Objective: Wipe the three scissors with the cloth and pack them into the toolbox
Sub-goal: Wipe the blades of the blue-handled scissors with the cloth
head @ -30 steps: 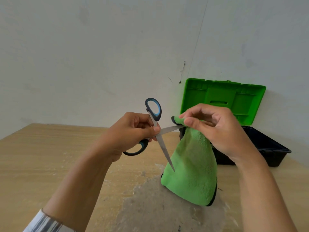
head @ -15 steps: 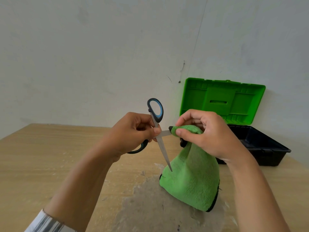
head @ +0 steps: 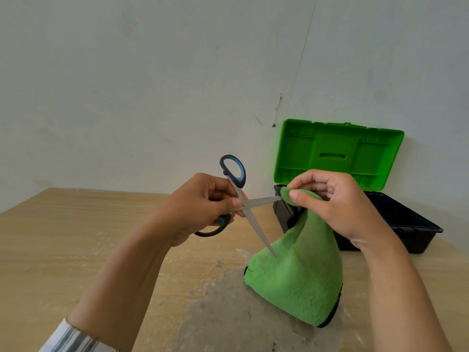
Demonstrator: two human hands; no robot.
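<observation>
My left hand [head: 200, 207] grips a pair of scissors [head: 250, 214] with black and blue handles, held up above the table with the blades spread apart. One blade points right, the other slants down towards the cloth. My right hand [head: 337, 207] pinches the green cloth [head: 299, 273] around the far end of the right-pointing blade; the rest of the cloth hangs down to the table. Behind my right hand stands the toolbox [head: 411, 224], black base, green lid [head: 337, 153] upright and open. No other scissors are visible.
The wooden table [head: 76, 240] has a pale scuffed patch in front of me. A white wall stands close behind the toolbox and the table's far edge.
My right hand with the cloth slid in along the blade towards the pivot, then back out towards the tip. The left hand and scissors stayed nearly still.
</observation>
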